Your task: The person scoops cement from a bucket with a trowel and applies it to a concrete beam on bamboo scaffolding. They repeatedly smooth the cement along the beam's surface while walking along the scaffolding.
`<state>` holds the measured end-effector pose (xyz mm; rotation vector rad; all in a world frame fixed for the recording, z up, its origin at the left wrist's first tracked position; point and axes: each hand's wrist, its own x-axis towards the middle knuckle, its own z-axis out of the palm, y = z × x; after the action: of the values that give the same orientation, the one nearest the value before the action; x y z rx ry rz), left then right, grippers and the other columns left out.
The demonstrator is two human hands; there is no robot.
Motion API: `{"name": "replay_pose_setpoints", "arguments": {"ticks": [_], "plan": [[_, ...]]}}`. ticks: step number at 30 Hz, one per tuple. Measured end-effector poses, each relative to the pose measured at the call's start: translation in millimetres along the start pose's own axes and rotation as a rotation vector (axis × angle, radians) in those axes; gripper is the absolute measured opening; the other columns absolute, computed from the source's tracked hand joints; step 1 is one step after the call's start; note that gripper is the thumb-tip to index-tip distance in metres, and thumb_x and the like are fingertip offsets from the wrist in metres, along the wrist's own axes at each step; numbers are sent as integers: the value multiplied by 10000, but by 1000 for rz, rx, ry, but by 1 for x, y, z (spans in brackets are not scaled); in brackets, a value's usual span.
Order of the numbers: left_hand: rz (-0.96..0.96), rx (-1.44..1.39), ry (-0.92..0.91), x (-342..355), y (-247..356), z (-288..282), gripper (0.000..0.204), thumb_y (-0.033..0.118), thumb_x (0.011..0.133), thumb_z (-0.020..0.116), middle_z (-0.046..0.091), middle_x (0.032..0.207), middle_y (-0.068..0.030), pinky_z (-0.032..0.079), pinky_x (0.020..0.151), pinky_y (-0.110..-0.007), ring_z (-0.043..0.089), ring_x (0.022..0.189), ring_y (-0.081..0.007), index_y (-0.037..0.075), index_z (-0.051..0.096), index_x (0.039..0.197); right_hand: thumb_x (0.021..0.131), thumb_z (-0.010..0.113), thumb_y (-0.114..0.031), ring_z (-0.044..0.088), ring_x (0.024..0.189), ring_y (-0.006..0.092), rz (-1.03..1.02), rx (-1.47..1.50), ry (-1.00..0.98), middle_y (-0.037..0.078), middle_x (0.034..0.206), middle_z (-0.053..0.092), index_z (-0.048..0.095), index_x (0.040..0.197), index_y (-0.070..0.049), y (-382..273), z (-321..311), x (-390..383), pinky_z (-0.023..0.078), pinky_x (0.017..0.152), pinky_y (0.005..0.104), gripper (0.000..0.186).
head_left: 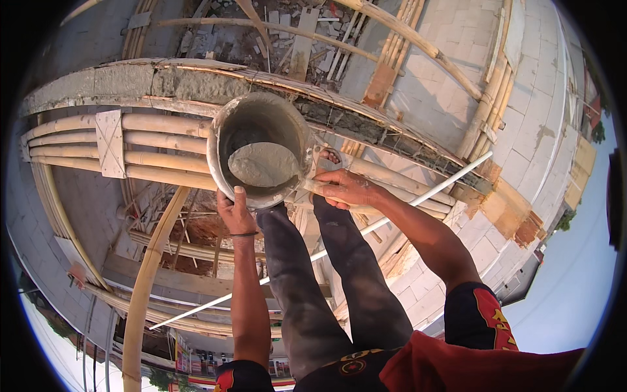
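I see my left hand (235, 210) and right hand (345, 188) gripping a half-full mortar bucket (261, 147) above bamboo scaffolding (150, 140); nothing poured yet.

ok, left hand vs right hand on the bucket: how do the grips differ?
The left hand cups the near rim of the bucket from below, thumb up on the edge; the right hand grips at the bucket's side, fingers curled, and what it grips is unclear. The left forearm runs nearly straight up the picture; the right slants in from the lower right. Both are bare and steady the bucket of grey mortar.
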<state>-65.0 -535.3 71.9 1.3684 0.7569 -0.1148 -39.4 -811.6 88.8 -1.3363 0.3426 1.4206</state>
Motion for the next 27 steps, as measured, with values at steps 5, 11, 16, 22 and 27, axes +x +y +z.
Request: {"name": "replay_pose_setpoints", "arguments": {"ticks": [5, 11, 16, 22, 27], "plan": [[-48, -99, 172, 9, -20, -28, 332, 110, 890, 612, 609, 1086, -74, 431, 868, -283, 550, 946, -137, -28, 548, 1185, 822, 677, -268, 674, 722, 351, -793, -745, 744, 199, 912, 673, 589, 1210, -31, 31, -11, 21, 548, 626, 448, 463], [33, -24, 199, 18, -25, -31, 292, 54, 861, 595, 611, 1030, -59, 432, 857, -275, 545, 905, -127, -26, 561, 1140, 812, 678, -307, 678, 739, 362, -120, -950, 876, 207, 836, 669, 569, 987, 0, 52, -30, 61, 545, 623, 465, 369], [28, 49, 125, 16, -18, -12, 233, 46, 861, 596, 621, 987, -54, 448, 806, -260, 548, 859, -113, -26, 580, 1082, 847, 629, -262, 670, 684, 363, -397, -892, 789, 226, 805, 661, 567, 952, 28, 30, 0, 31, 535, 612, 453, 314], [92, 204, -63, -4, -2, 14, 217, 52, 866, 593, 623, 935, -30, 446, 751, -243, 532, 809, -85, -26, 594, 1068, 877, 575, -183, 658, 661, 390, 202, -101, 188, 266, 796, 653, 562, 949, 92, -49, 31, 60, 530, 614, 457, 285], [11, 110, -217, -9, 8, 13, 232, 51, 851, 594, 602, 875, 2, 433, 709, -228, 504, 756, -60, -19, 607, 1071, 884, 530, -115, 676, 669, 371, -174, -625, 567, 272, 796, 655, 552, 1061, 119, -54, 53, 66, 532, 566, 450, 295]]}}
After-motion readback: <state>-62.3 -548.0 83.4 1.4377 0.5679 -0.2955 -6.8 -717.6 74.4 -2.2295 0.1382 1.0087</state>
